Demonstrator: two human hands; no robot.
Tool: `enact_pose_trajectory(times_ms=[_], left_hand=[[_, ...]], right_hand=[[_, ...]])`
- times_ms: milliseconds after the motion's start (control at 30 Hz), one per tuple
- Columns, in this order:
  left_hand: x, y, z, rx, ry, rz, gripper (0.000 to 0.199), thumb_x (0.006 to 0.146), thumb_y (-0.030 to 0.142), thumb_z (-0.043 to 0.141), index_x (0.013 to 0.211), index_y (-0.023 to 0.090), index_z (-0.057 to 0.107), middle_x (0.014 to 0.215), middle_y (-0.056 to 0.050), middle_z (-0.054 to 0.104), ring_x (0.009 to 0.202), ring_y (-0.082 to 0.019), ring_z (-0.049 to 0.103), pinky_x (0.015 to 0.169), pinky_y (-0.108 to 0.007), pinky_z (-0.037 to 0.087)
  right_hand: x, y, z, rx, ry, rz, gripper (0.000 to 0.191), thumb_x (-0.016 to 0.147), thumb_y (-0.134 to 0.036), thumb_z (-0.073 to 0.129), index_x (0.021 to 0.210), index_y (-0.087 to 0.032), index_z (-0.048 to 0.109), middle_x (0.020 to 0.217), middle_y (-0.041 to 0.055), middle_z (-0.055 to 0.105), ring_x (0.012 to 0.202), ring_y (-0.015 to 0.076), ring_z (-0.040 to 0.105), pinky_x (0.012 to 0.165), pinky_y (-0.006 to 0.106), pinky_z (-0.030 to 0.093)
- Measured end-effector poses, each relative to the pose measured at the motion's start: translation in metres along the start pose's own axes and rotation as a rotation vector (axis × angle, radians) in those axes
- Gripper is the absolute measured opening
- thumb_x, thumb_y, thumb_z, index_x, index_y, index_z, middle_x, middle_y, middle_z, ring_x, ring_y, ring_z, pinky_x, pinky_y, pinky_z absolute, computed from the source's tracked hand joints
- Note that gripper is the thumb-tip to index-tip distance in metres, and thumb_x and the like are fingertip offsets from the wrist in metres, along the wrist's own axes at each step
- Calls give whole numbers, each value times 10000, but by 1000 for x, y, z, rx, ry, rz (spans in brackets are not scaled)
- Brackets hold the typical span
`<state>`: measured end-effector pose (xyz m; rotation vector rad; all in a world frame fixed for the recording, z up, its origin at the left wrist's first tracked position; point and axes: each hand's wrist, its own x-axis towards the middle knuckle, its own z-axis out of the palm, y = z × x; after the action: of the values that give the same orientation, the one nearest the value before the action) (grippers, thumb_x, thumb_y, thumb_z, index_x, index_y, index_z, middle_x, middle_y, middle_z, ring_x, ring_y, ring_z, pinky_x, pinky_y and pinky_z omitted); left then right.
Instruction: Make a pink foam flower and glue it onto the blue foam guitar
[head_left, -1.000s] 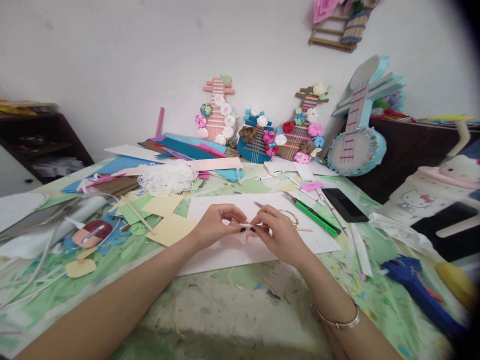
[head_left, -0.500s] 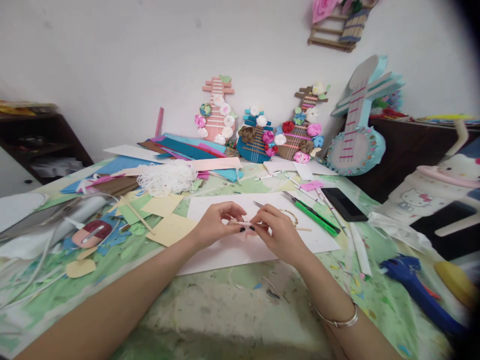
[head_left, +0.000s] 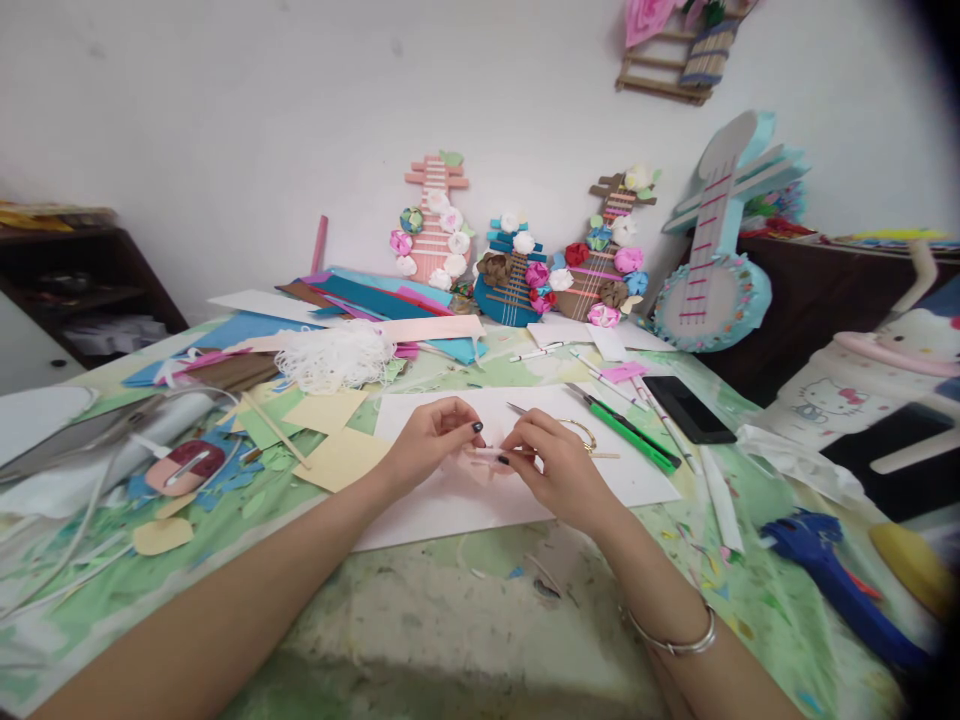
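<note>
Above a white sheet [head_left: 420, 520], my two hands work at a piece of thin pale pink paper [head_left: 480, 475], partly rolled around a slim wooden stick [head_left: 606, 456]. My right hand [head_left: 559, 465] pinches the rolled paper and stick between thumb and fingers. My left hand [head_left: 435, 445] has its fingers curled at the paper's other side, with the dark-nailed thumb lifted a little off the roll. Scissors with gold handles [head_left: 589, 437] lie partly hidden behind my right hand. Beside them rests a green utility knife [head_left: 634, 432].
On the left are yellow paper pieces [head_left: 345, 458], white shredded strands [head_left: 334, 355] and coloured paper sheets. To the right lie a phone [head_left: 688, 408] and a blue glue gun [head_left: 840, 585]. Paper-flowered instrument models [head_left: 514, 275] lean on the wall; a large cup [head_left: 840, 390] stands at right.
My left thumb has lifted from the roll, and more of the pink paper shows spread below the hands. My right hand keeps its pinch in nearly the same place.
</note>
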<state>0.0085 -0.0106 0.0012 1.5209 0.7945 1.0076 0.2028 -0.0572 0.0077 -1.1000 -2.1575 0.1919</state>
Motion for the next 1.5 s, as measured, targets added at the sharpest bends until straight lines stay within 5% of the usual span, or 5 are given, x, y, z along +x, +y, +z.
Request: enact_pose_trajectory(times_ms=[233, 500, 1500], left_hand=[[2, 1, -3, -239, -187, -233, 402, 659, 240, 738, 1017, 139, 587, 652, 3, 623, 594, -113, 578, 594, -223, 414], [-1, -5, -3, -213, -339, -158, 247, 695, 234, 737, 886, 127, 623, 769, -26, 623, 699, -117, 559, 642, -229, 391], [-2, -3, 10, -494, -216, -136, 170, 756, 206, 687, 724, 128, 540, 688, -14, 606, 590, -110, 568, 595, -234, 453]], right_hand=[[0, -3, -1, 46, -31, -89, 147, 840, -62, 501, 859, -194, 565, 877, 38, 541, 775, 146, 523, 661, 267, 405], [0, -3, 4, 129, -44, -132, 193, 838, -26, 470, 849, -192, 565, 883, 45, 544, 789, 149, 528, 685, 265, 432], [1, -6, 5, 112, 95, -161, 167, 844, -33, 470, 843, -187, 533, 855, 40, 511, 773, 142, 507, 676, 264, 414]])
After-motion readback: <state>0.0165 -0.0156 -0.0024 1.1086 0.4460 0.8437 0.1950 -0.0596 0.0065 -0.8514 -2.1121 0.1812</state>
